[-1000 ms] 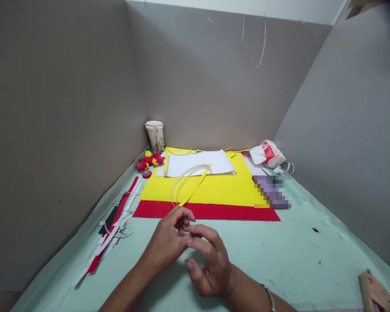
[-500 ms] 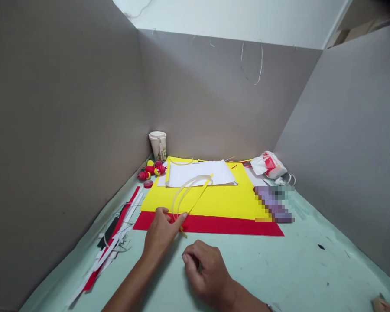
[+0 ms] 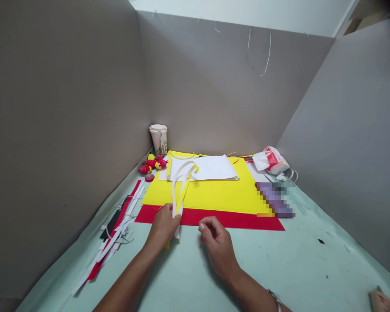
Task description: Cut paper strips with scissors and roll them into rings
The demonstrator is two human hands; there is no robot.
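Note:
My left hand (image 3: 164, 224) is closed on several thin white and yellow paper strips (image 3: 186, 181). They rise from the grip in a bent loop over the yellow sheet (image 3: 217, 197), and their lower ends stick out below the fingers. To the right, my right hand (image 3: 217, 242) hovers near the front edge of the red sheet (image 3: 234, 220), with curled fingers and thumb drawn together. Anything inside that grip is hidden. White paper (image 3: 204, 169) lies on the yellow sheet.
At left lies a pile of red, white and black strips (image 3: 115, 236). Red and yellow ornaments (image 3: 152, 164) sit by a paper cup (image 3: 159, 138). A tissue pack (image 3: 273, 160) and a blurred purple object (image 3: 274, 200) are at right. Grey partitions (image 3: 214, 95) enclose the table.
The strips in my left hand have swung more upright, their upper loop shifting left. My right hand has moved right and away from me. The view has tilted slightly downward.

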